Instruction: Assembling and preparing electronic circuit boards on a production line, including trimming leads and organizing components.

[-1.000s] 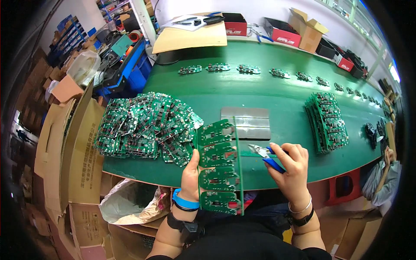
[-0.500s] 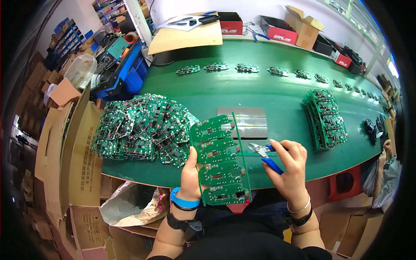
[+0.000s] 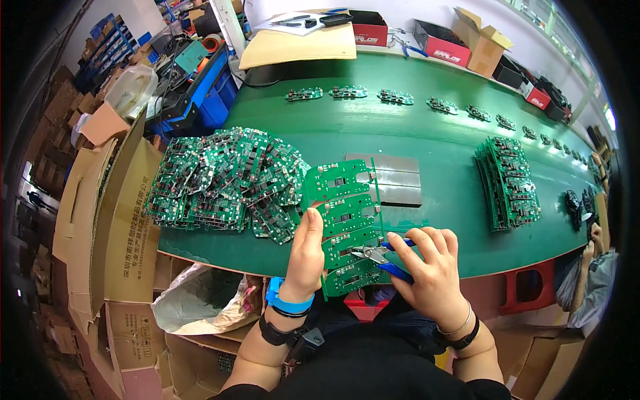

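Note:
My left hand [image 3: 305, 252] grips the left edge of a green circuit board panel [image 3: 342, 213], made of several joined boards with a thin strip along the right side. My right hand [image 3: 427, 265] is closed around blue-handled side cutters [image 3: 399, 272]. Their metal jaws lie over the panel's lower right part, by the strip; whether they touch the board I cannot tell. Behind the panel, partly covered by it, lies a grey metal block [image 3: 400, 180] on the green table. A heap of separate circuit boards [image 3: 230, 180] is left of my left hand.
A stack of board panels [image 3: 508, 183] stands at the right. Single boards [image 3: 395, 97] form a row along the far side. Open cardboard boxes [image 3: 127, 247] border the table's left, a plastic-lined bag [image 3: 207, 300] below. Another person's arm [image 3: 584, 273] shows at the right edge.
The cutters in my right hand have moved left and down onto the panel. My left hand has shifted slightly right and up, tilting the panel. The whole view has shifted a little.

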Tool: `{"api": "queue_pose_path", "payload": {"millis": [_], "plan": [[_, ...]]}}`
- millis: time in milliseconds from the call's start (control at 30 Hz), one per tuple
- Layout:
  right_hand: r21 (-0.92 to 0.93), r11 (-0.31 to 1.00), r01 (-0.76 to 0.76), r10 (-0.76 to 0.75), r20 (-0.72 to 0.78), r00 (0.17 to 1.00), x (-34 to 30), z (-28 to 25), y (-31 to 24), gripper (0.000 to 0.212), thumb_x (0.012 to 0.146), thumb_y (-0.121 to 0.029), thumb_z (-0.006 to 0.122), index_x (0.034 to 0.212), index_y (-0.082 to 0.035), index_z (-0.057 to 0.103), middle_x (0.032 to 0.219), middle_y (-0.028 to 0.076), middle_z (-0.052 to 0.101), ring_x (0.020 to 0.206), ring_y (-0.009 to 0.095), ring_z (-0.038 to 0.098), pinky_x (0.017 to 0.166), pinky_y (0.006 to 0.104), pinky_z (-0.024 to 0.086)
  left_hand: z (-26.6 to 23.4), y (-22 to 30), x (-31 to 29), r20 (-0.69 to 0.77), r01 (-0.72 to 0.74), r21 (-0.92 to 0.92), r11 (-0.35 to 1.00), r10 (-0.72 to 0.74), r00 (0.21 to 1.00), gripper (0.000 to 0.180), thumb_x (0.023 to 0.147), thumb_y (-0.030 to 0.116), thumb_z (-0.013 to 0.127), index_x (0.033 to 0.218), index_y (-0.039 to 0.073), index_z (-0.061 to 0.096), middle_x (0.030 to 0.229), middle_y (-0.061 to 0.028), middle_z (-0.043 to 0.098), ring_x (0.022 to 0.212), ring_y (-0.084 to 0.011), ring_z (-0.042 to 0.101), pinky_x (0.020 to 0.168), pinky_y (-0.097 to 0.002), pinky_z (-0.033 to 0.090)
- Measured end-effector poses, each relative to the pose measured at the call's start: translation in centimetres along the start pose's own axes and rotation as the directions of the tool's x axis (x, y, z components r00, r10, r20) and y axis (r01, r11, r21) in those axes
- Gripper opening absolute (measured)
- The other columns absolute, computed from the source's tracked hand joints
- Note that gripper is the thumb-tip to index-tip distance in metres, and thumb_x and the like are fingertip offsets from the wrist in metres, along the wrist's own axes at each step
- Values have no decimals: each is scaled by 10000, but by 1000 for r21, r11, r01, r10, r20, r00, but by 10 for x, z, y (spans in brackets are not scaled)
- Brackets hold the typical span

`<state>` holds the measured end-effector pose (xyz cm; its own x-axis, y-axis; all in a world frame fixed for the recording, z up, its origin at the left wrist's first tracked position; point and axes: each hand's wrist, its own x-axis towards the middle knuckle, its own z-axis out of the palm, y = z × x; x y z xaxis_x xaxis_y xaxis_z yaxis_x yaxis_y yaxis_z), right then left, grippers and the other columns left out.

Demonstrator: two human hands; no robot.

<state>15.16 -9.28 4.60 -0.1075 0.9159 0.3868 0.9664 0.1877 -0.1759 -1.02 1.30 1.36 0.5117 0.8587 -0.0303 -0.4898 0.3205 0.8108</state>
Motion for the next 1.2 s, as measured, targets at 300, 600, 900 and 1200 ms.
{"api": "queue_pose_path", "payload": {"millis": [300,600,900,1200], "plan": [[-38,999,15,-14,22,1000,0,-3,-2,593,555,-189,716,1116,-95,549,989,89,505,933,243,479,841,406,322,-1,-2,-2,-16,-23,66,998,24,1000,442,978,343,224,1265,36,362,1184,-139,510,1012,-241,573,831,-357,508],[-54,998,26,-27,-14,1000,-1,0,-3,593,553,-190,717,1116,-102,553,951,67,504,871,224,486,779,382,325,-1,-2,-1,-58,10,8,1000,-9,998,461,976,357,206,1254,26,365,1158,-156,524,995,-254,583,818,-370,518],[102,994,-36,57,-210,976,-6,4,11,501,566,-159,715,1049,-85,604,881,67,524,798,234,505,735,367,350,-11,0,1,20,108,-139,984,-106,994,537,961,423,192,1313,39,322,1232,-179,477,1001,-302,574,823,-425,511],[42,987,-155,160,-194,968,-2,12,24,453,609,-178,710,1040,-97,595,874,64,524,797,227,493,730,358,347,-24,-12,0,426,505,-656,561,-276,861,636,923,517,173,1386,81,195,1381,-192,287,999,-398,557,792,-535,500]]}}
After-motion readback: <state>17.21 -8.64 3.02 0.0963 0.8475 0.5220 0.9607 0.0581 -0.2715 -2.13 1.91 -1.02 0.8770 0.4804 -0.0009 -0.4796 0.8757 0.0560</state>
